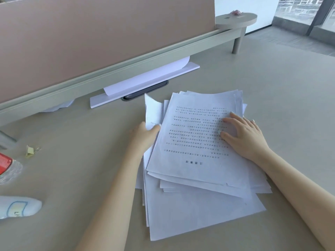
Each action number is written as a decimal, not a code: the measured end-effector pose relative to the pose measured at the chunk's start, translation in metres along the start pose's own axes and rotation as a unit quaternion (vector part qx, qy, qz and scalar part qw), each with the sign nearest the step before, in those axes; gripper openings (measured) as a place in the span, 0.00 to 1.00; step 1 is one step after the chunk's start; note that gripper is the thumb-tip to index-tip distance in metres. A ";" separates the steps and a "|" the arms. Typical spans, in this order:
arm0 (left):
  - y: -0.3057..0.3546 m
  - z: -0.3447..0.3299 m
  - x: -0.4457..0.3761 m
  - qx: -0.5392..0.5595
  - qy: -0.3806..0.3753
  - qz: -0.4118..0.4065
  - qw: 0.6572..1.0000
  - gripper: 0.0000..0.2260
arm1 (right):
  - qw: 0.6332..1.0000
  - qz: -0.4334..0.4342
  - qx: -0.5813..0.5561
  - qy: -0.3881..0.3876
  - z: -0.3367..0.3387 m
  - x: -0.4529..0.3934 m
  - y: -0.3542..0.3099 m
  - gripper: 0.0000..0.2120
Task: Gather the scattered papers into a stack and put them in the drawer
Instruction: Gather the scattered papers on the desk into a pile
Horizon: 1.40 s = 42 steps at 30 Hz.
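Note:
A loose, uneven pile of white papers (192, 169) lies on the beige desk (81, 160), its top sheet printed with text turned away from me. My left hand (145, 134) grips the pile's left edge, thumb over a sheet that curls upward. My right hand (243, 134) rests flat on the top sheet near its right side, fingers spread. One more white sheet (145, 77) lies curled against the partition, on a white strip behind the pile. No drawer is in view.
A pink partition (90, 33) with a grey rail runs along the desk's back. A yellow binder clip (30, 151), a plastic bottle with a red label (7, 167) and a white object (18, 207) sit at the left. A round shelf (235, 20) stands at the partition's end.

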<state>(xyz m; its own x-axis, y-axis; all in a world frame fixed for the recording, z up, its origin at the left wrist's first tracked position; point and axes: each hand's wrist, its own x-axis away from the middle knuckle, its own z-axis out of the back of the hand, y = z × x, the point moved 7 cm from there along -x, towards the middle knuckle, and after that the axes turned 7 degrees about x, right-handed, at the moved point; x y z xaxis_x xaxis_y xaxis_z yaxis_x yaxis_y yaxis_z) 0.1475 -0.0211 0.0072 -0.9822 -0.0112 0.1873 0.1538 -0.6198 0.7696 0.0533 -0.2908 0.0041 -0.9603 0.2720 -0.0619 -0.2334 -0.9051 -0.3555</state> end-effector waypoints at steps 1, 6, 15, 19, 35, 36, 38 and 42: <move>0.003 -0.002 0.006 -0.048 0.007 -0.008 0.999 0.17 | 1.000 0.000 0.000 0.000 0.000 0.000 0.000 0.22; 0.015 -0.014 0.019 -0.070 0.016 -0.061 0.996 0.18 | 1.000 -0.001 -0.005 0.005 0.001 0.002 0.000 0.22; -0.002 0.003 0.004 0.201 -0.036 0.045 0.978 0.27 | 1.000 0.004 -0.008 0.008 0.000 0.002 0.002 0.22; -0.009 0.001 0.007 0.374 -0.098 0.099 0.917 0.11 | 1.000 0.005 -0.007 0.009 0.001 0.002 0.001 0.23; 0.031 -0.046 0.039 0.200 -0.094 -0.045 0.974 0.05 | 0.993 -0.032 -0.106 0.039 0.013 0.015 0.017 0.31; 0.034 -0.046 0.041 0.212 -0.094 -0.049 0.972 0.03 | 0.985 -0.044 -0.154 0.063 0.013 0.014 0.023 0.33; 0.037 -0.043 0.043 0.260 -0.097 -0.053 0.959 0.03 | 0.944 -0.090 -0.305 0.093 0.021 0.015 0.035 0.39; 0.053 -0.035 0.051 0.361 -0.067 -0.068 0.928 0.03 | 0.831 -0.195 -0.519 0.040 0.037 0.011 0.055 0.41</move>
<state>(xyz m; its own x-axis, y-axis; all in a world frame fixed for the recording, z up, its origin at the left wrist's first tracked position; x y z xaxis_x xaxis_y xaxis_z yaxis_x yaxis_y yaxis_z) 0.1014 -0.0824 0.0366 -0.9829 0.1569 0.0963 0.1098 0.0796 0.9908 0.0244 -0.3498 0.0180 -0.8200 0.5367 0.1990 -0.2264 0.0152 -0.9739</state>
